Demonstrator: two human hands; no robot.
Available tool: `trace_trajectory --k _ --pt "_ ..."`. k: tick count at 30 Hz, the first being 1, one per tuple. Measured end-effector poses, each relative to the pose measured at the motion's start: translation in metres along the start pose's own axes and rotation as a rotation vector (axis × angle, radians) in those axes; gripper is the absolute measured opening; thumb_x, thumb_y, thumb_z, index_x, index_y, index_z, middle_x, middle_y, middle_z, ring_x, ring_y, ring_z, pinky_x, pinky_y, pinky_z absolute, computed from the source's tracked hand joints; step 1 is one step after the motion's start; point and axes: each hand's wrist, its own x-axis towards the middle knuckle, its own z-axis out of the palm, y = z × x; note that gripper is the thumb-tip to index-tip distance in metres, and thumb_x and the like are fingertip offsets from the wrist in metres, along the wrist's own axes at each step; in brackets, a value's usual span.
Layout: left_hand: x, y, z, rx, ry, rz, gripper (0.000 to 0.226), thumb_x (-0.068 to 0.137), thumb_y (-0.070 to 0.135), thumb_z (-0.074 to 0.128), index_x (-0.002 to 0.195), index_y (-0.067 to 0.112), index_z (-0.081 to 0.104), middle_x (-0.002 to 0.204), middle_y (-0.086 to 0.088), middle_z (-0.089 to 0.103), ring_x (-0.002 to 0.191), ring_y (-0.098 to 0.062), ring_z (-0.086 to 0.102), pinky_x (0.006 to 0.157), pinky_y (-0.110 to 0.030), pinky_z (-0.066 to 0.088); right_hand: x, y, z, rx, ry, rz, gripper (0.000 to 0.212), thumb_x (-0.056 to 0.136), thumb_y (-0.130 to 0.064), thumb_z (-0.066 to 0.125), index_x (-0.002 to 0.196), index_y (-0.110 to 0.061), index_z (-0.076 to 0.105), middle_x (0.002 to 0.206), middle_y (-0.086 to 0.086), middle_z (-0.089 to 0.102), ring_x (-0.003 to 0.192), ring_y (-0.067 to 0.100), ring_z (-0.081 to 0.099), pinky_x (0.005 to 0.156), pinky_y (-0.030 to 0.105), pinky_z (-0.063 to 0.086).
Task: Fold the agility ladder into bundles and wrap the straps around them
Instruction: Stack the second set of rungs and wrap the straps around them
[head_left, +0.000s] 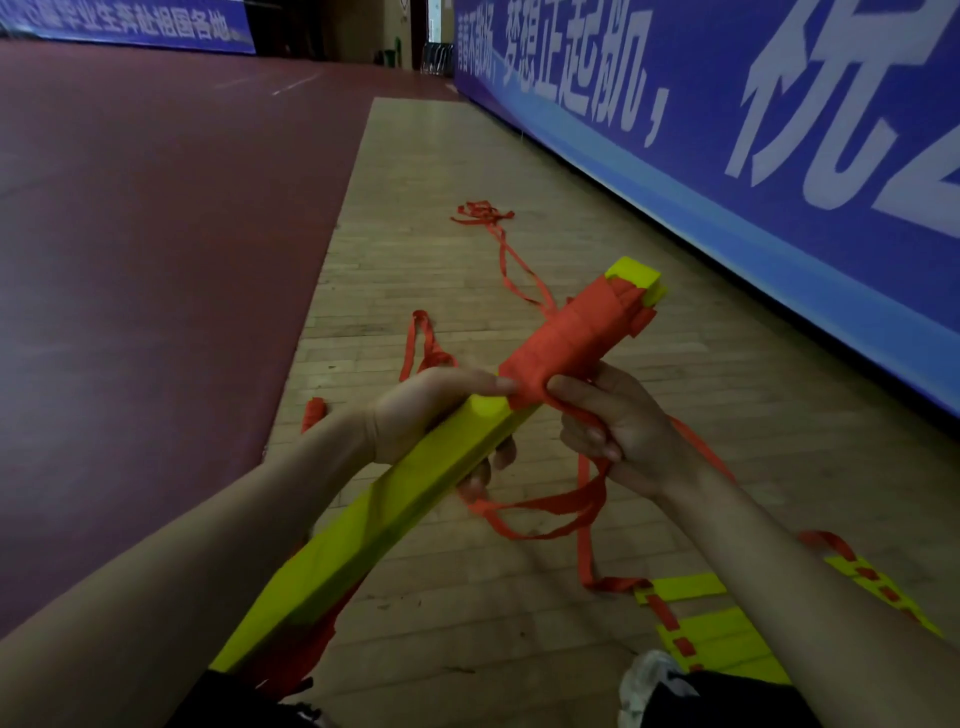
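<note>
My knees in dark trousers (727, 701) sit at the bottom edge, with a white shoe (644, 675) just beside them, and my two bare forearms reach out from there over the wooden floor (415, 270). My left hand (421, 415) is wrapped around the yellow bundle (395, 509) of stacked ladder rungs, thumb lying along its top and fingertips curling out from underneath, so the bundle runs diagonally from my lap up and away to the right. Just past my left thumb, the far half of the bundle is bound in tight turns of orange strap (566, 338), with only the yellow tip poking out beyond. My right hand (618, 426) is closed on the strap right where it leaves the wrapping, thumb and curled fingers pinching it; below that hand the loose strap hangs in loops to the floor. Under my right forearm lies more ladder (711, 629), flat yellow rungs threaded on orange webbing. Farther beyond my fingers, strap trails off toward a tangled heap near the blue banner (727, 130).
</note>
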Motion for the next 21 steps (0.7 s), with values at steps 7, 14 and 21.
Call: trace_trajectory --k 7,14,21 --pt "0.003 0.004 0.021 0.45 0.163 0.076 0.041 0.073 0.024 0.083 0.106 0.021 0.06 0.084 -0.002 0.062 0.069 -0.013 0.063 0.071 -0.037 0.056 0.008 -0.004 -0.009 0.06 0.228 -0.045 0.011 0.076 -0.011 0.063 0.082 -0.007 0.055 0.044 -0.009 0.041 0.028 0.001 0.027 0.034 0.017 0.013" --pt "0.024 -0.013 0.029 0.735 0.506 0.221 0.052 0.065 0.046 0.061 0.102 0.011 0.056 0.092 -0.005 0.052 0.088 -0.027 0.055 0.077 -0.039 0.047 0.016 -0.003 -0.008 0.096 0.348 -0.052 0.006 0.09 -0.008 0.06 0.085 -0.008 0.056 0.041 -0.012 0.042 0.028 0.002 0.029 0.032 0.014 0.019" --pt "0.034 -0.026 0.027 0.779 0.445 0.283 0.058 0.074 0.021 0.079 0.116 0.009 0.04 0.096 0.0 0.043 0.089 -0.019 0.045 0.072 -0.033 0.039 0.021 -0.004 -0.008 0.171 0.384 -0.047 0.016 0.09 -0.011 0.063 0.076 -0.011 0.055 0.04 -0.009 0.036 0.029 0.002 0.028 0.032 0.015 0.02"
